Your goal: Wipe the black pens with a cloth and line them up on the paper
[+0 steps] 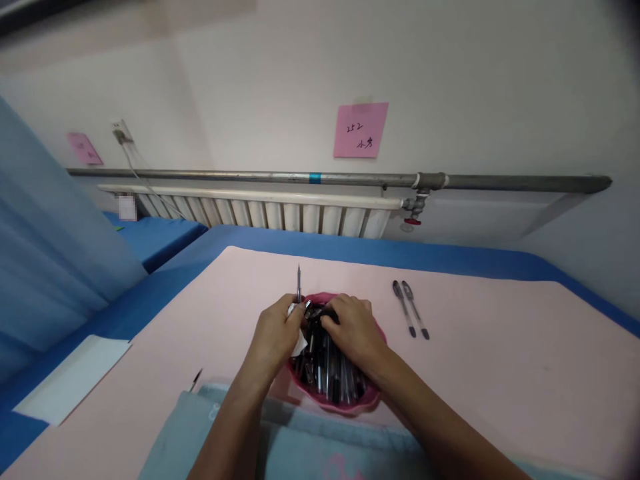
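A pink basket (334,405) with a wavy rim stands in front of me, full of pens and dark pen parts (334,373). At its left side my left hand (279,328) is closed around a slim pen (299,283), its tip pointing up and away. A piece of white paper or tissue (300,343) shows under the same fingers. My right hand (356,328) reaches over the basket's right rim, its fingers curled down among the dark pieces. What those fingertips grip is hidden. Two capped clear pens (410,309) lie side by side right of the basket.
A pink sheet (500,360) covers the blue surface (450,257). Another pen (197,379) lies near light-blue cloth (185,427) at the front. White paper (73,380) lies left, by a blue curtain (60,240). A radiator (295,217) and pipe (240,176) run behind.
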The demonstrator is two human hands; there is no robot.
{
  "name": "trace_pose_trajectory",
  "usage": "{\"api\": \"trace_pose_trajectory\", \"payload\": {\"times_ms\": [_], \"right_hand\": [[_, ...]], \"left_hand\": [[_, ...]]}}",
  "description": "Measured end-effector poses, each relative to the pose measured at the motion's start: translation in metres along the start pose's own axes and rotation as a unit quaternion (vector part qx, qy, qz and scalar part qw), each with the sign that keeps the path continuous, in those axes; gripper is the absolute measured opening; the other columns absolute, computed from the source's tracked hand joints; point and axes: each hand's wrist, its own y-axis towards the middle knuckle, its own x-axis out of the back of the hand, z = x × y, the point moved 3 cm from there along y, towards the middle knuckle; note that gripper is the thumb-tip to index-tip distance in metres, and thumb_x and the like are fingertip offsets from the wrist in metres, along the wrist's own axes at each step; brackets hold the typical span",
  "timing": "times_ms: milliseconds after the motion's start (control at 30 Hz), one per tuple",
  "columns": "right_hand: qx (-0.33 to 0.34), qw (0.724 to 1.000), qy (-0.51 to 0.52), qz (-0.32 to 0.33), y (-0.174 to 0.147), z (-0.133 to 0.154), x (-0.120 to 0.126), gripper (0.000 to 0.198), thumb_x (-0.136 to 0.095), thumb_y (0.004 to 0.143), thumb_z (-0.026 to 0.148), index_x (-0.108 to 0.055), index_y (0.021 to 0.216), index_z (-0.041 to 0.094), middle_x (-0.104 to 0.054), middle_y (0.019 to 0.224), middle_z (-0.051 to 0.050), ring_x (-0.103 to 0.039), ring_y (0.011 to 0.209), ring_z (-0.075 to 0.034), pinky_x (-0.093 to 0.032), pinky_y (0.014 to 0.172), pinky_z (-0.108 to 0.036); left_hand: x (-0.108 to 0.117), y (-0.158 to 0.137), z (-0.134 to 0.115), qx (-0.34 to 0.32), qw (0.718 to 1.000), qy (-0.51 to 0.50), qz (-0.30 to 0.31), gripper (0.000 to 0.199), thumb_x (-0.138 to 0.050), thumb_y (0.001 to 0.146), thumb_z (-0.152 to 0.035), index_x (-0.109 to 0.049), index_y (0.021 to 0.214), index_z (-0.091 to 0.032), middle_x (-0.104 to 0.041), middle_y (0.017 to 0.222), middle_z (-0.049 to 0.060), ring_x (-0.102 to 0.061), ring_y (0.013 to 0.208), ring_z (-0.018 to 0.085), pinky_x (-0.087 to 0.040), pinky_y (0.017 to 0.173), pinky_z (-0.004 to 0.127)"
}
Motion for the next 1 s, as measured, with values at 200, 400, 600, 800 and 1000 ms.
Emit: {"api": "trace_pose_trajectory", "payload": {"times_ms": [200, 400, 600, 800, 1000], "right_hand": [[0.001, 1.000, 0.028, -0.011, 0.001, -0.002, 0.000, 0.012, -0.050, 0.076, 0.017, -0.060, 0.069, 0.018, -0.066, 0.083, -0.006, -0.055, 0.082, -0.021, -0.029, 0.072, -0.033], [-0.014, 0.989, 0.133, -0.060, 0.002, -0.008, 0.000, 0.013, -0.053, 0.072, 0.014, -0.064, 0.071, 0.021, -0.068, 0.078, -0.002, -0.057, 0.078, -0.019, -0.034, 0.075, -0.033], [-0.068, 0.940, 0.325, -0.076, 0.001, -0.011, 0.007, 0.019, -0.050, 0.074, 0.019, -0.067, 0.082, 0.022, -0.069, 0.081, 0.000, -0.061, 0.076, -0.016, -0.043, 0.071, -0.029], [-0.124, 0.872, 0.463, -0.098, 0.001, -0.013, 0.015, 0.012, -0.058, 0.066, 0.020, -0.067, 0.073, 0.021, -0.068, 0.074, 0.001, -0.061, 0.074, -0.017, -0.043, 0.074, -0.030], [-0.152, 0.828, 0.517, -0.152, 0.005, -0.026, 0.020, 0.015, -0.060, 0.069, 0.030, -0.062, 0.080, 0.020, -0.068, 0.080, -0.002, -0.062, 0.077, -0.017, -0.045, 0.073, -0.030]], "left_hand": [[-0.003, -0.001, -0.001, -0.002, 1.000, 0.010, 0.013, 0.025, -0.044, 0.082, -0.035, -0.062, 0.091, -0.022, -0.064, 0.064, 0.001, -0.059, 0.058, 0.015, -0.041, 0.056, 0.024], [-0.006, -0.002, -0.004, -0.009, 1.000, 0.018, 0.022, 0.025, -0.044, 0.082, -0.034, -0.063, 0.094, -0.023, -0.065, 0.066, 0.001, -0.060, 0.061, 0.015, -0.041, 0.059, 0.024], [-0.007, -0.005, -0.010, -0.017, 0.999, 0.029, 0.037, 0.028, -0.044, 0.082, -0.032, -0.064, 0.099, -0.022, -0.065, 0.066, 0.000, -0.059, 0.061, 0.015, -0.041, 0.060, 0.024], [-0.010, -0.008, -0.017, -0.017, 0.998, 0.020, 0.062, 0.034, -0.043, 0.082, -0.030, -0.062, 0.108, -0.022, -0.065, 0.068, 0.000, -0.060, 0.064, 0.015, -0.042, 0.062, 0.025], [-0.011, -0.011, -0.021, -0.036, 0.994, 0.046, 0.092, 0.029, -0.042, 0.083, -0.030, -0.063, 0.100, -0.020, -0.065, 0.070, 0.001, -0.059, 0.066, 0.016, -0.042, 0.063, 0.026]]}}
